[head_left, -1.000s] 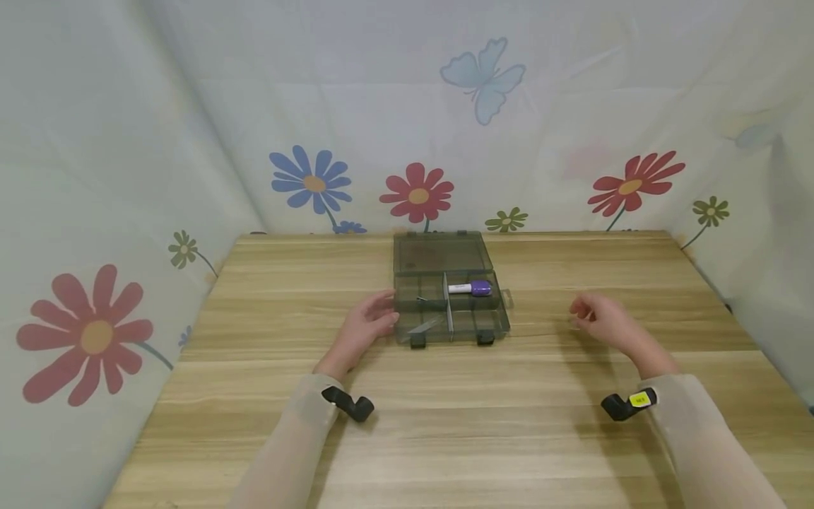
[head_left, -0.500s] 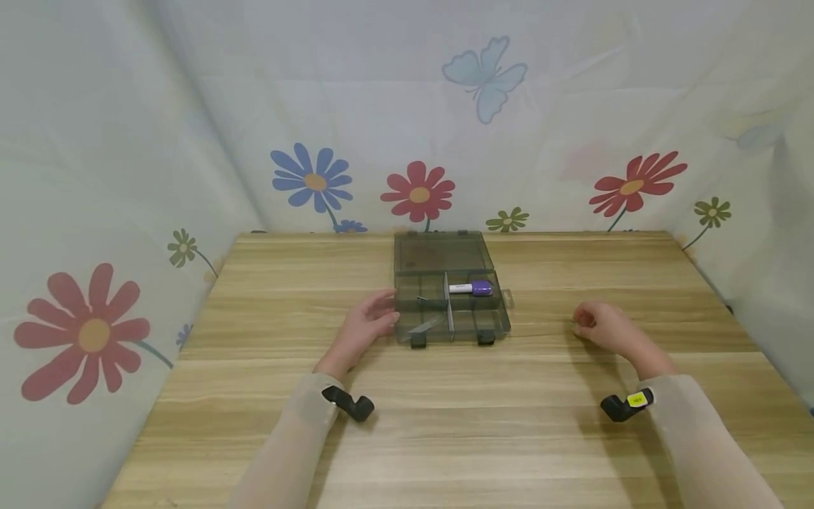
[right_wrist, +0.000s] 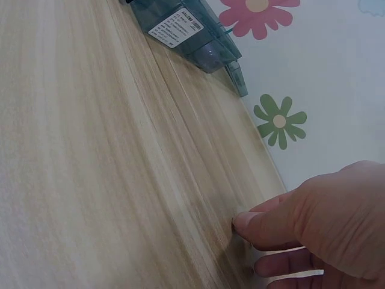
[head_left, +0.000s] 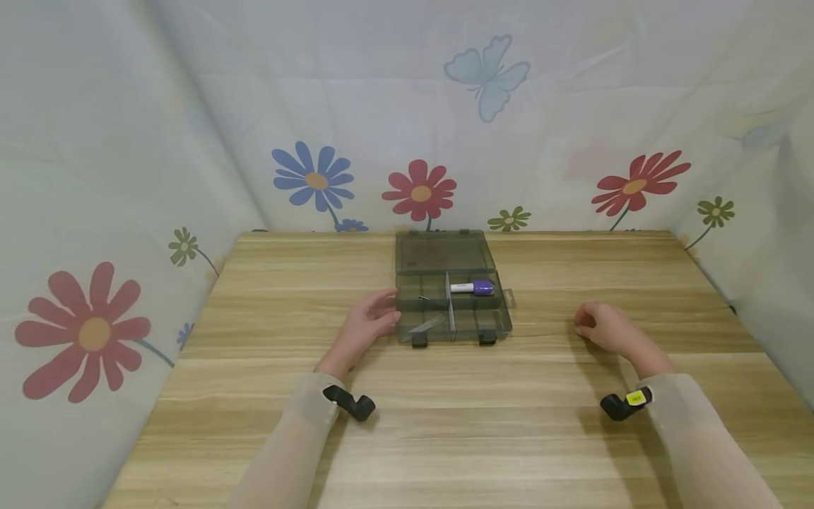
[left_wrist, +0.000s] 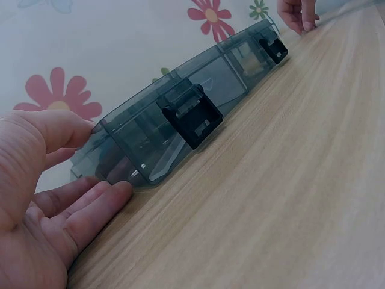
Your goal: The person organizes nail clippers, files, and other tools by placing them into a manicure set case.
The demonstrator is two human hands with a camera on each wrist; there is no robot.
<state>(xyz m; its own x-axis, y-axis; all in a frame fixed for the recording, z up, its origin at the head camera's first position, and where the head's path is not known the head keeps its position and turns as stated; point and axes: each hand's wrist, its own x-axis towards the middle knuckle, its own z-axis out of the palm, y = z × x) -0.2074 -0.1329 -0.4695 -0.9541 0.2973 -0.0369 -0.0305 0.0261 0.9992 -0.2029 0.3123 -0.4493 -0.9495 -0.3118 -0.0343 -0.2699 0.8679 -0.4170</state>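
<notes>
A smoky translucent compartment box (head_left: 422, 253) stands on the table with its lid folded back. In it lie a small purple bottle with a long white cap (head_left: 482, 288), a small dark slender piece (head_left: 434, 301) and a clear flat piece (head_left: 427, 325). My left hand (head_left: 365, 324) rests at the box's left side, and the left wrist view has its thumb at the upper corner and its fingers low against the wall. Well right of the box, my right hand (head_left: 610, 329) rests low over the tabletop, fingers loosely curled, thumb tip against the index finger.
The wood-grain table (head_left: 445, 445) ends at a white curtain (head_left: 375, 92) with printed flowers and a butterfly. Two black latches (head_left: 420, 341) hang at the box's front, and a clear loop tab (head_left: 509, 297) sticks out on its right. A printed label (right_wrist: 175, 27) shows on the box.
My right hand has lowered a little toward the tabletop, its fingers turning slightly. The left hand and the box stay where they were; the view has shifted slightly.
</notes>
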